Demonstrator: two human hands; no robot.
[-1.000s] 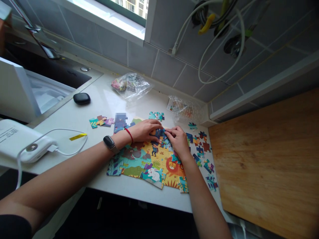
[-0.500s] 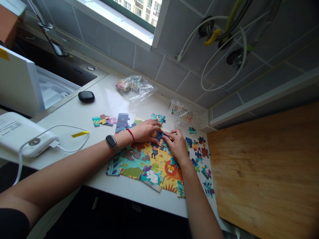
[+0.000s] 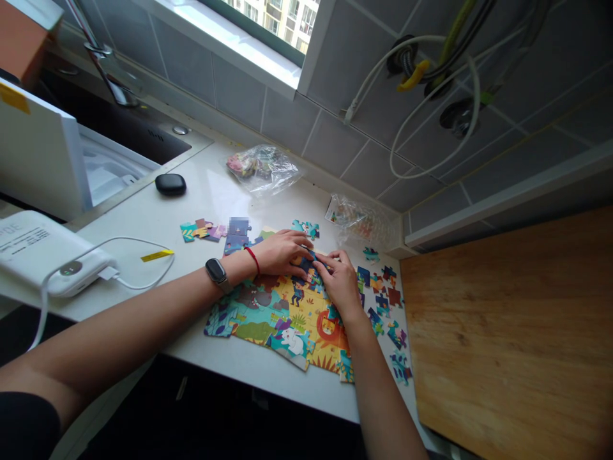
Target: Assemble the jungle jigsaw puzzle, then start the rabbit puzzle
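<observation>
Jigsaw puzzle [image 3: 280, 316], partly assembled, lies on white countertop [image 3: 191, 211]. Pieces look like light, stiff card; thin, so probably best taken by the edges. Left hand [image 3: 279, 253] and right hand [image 3: 341, 283] meet over dark blue piece [image 3: 309, 259] at the puzzle's upper edge, fingers on it, not clenched; pinching or only pressing: cannot tell. Loose pieces [image 3: 383, 294] lie just right of the puzzle. Versus previous frame: hands nearly unchanged, whole view shifted slightly.

left hand [image 3: 280, 253] and right hand [image 3: 341, 284] together on dark blue jigsaw pieces [image 3: 308, 265]
</observation>
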